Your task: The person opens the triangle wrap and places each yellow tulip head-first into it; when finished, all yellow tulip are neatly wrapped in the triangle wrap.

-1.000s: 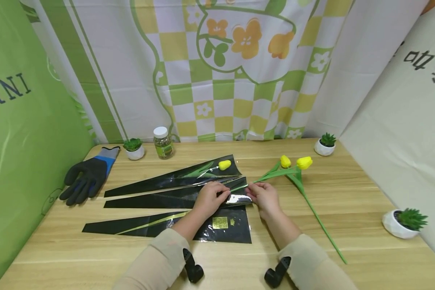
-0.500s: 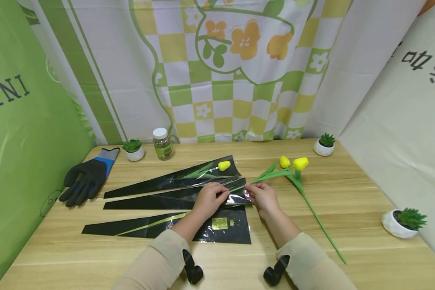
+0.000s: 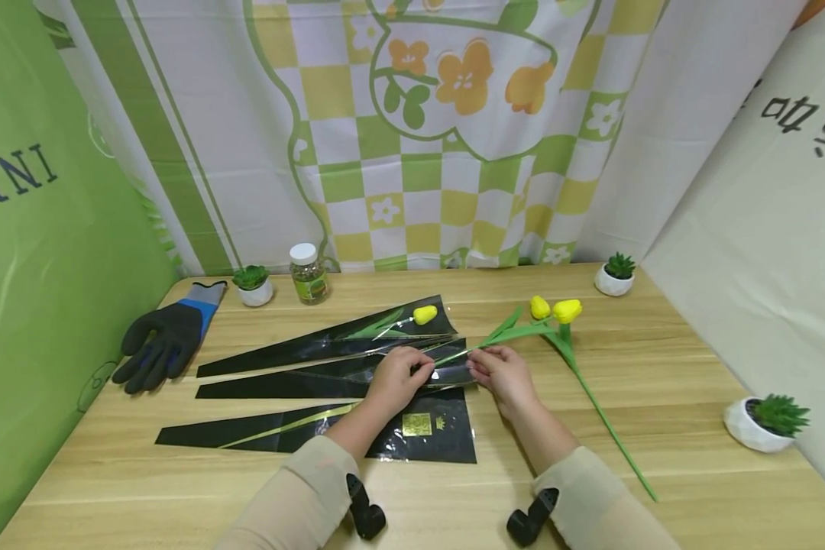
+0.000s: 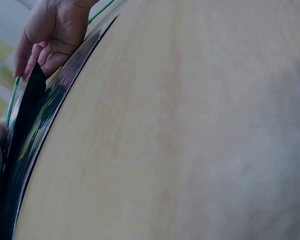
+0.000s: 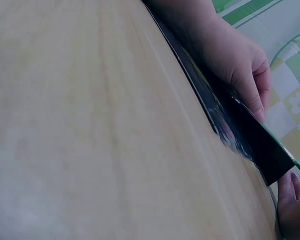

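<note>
My left hand (image 3: 400, 376) pinches the middle black flower sleeve (image 3: 282, 382), close to its wide mouth. The green stem of an artificial yellow tulip (image 3: 567, 311) runs to those fingertips. My right hand (image 3: 503, 376) pinches that stem at the sleeve's mouth, thumb and fingers together. The tulip's head and leaves stick out to the right. In the right wrist view the sleeve's dark panel (image 5: 270, 155) stands raised off the table, with the stem along its upper edge. The left wrist view shows the right hand (image 4: 55, 35) at the stem. The stem's lower end is hidden.
A second yellow tulip (image 3: 539, 307) lies on the right, its stem pointing towards me. Behind is a sleeve (image 3: 302, 347) with a tulip inside; in front lies another sleeve (image 3: 447, 439) with gold print. A glove (image 3: 165, 340), a jar (image 3: 308, 279) and several potted succulents (image 3: 763, 424) line the edges.
The held tulip has slid a little left, farther into the middle sleeve. My right hand moved slightly left with it, then back right along the stem. My left hand has stayed in place.
</note>
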{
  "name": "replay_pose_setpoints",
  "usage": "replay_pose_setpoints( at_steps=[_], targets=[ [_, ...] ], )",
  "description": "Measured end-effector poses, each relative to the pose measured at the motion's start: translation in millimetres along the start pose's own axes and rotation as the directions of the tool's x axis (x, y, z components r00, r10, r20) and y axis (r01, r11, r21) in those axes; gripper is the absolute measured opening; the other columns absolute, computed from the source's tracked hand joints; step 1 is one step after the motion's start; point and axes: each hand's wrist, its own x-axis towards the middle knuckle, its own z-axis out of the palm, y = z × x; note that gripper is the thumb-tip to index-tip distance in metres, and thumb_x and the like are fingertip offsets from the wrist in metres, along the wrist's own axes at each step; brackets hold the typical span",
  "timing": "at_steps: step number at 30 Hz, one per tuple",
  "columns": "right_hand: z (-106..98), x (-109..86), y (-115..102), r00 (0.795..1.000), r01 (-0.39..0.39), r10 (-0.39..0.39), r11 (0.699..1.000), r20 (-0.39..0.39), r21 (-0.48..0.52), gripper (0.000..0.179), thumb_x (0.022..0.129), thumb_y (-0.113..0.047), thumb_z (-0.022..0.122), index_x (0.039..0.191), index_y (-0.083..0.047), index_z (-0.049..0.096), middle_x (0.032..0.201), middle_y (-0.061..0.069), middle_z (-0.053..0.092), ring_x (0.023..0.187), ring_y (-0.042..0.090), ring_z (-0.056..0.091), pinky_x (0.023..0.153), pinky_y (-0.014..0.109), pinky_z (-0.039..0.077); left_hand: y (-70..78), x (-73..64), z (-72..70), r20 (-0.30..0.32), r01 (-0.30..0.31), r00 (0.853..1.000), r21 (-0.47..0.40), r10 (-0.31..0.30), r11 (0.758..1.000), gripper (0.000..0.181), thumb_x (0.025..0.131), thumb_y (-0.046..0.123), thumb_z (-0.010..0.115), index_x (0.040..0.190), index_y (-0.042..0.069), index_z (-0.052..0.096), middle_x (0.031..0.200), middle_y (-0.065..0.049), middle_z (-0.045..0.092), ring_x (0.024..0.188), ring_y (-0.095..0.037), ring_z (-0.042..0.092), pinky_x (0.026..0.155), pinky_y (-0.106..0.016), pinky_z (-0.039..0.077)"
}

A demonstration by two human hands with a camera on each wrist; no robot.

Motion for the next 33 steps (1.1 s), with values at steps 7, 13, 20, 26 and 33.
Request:
replay_pose_setpoints(
  at_steps=[7,13,20,26,33],
  targets=[
    [-13.0,1.4,-2.9,0.999,0.033,-0.032,0.999,-0.014,0.034,0.037,0.099,-0.005,0.053,0.131,0.007,0.039,0.089,-0.003,0.064,0.078,0.003,0.067,0.078,0.017,0.057,-0.3,0.1,0.3,0.009,0.006,1.0,-0.003,-0.006,1.0,0.014,0.093,0.019,0.067,0.094,0.01,0.077,0.098,-0.004,0.074,0.099,-0.023,0.066,0.093,-0.038,0.053],
    [-24.3,2.1,-8.2,0.996,0.063,-0.06,0.997,-0.069,0.051,0.04,0.1,-0.007,0.052,0.135,0.006,0.037,0.088,-0.009,0.064,0.081,0.0,0.066,0.08,0.015,0.056,-0.8,1.1,0.4,0.015,0.006,1.0,0.005,-0.006,1.0,0.015,0.093,0.019,0.067,0.095,0.01,0.077,0.098,-0.004,0.074,0.099,-0.023,0.066,0.092,-0.038,0.053],
    [-40.1,5.3,-17.9,0.987,0.092,-0.083,0.994,-0.135,0.063,0.029,0.102,-0.017,0.052,0.126,-0.002,0.046,0.082,-0.011,0.065,0.079,0.001,0.065,0.077,0.014,0.055,0.4,1.7,-0.1,0.014,0.009,1.0,0.004,-0.009,1.0,0.014,0.093,0.019,0.067,0.094,0.01,0.077,0.097,-0.004,0.074,0.099,-0.023,0.066,0.093,-0.038,0.053],
    [-54.1,8.9,-30.3,0.983,0.089,-0.068,0.989,-0.17,0.119,0.02,0.102,-0.019,0.05,0.119,-0.009,0.047,0.08,-0.01,0.064,0.077,0.0,0.063,0.076,0.013,0.054,-0.5,1.9,0.5,0.018,0.015,1.0,0.008,-0.015,1.0,0.014,0.093,0.019,0.067,0.094,0.01,0.077,0.097,-0.004,0.074,0.099,-0.023,0.066,0.093,-0.038,0.052],
    [-58.2,15.5,-34.4,0.971,0.089,-0.052,0.985,-0.235,0.15,0.009,0.1,-0.018,0.054,0.107,-0.016,0.048,0.074,-0.012,0.063,0.071,0.0,0.061,0.071,0.012,0.054,-1.2,1.3,1.0,0.019,0.011,1.0,0.004,-0.011,1.0,0.014,0.093,0.019,0.067,0.094,0.01,0.077,0.098,-0.005,0.074,0.099,-0.023,0.066,0.093,-0.038,0.052]
  ],
)
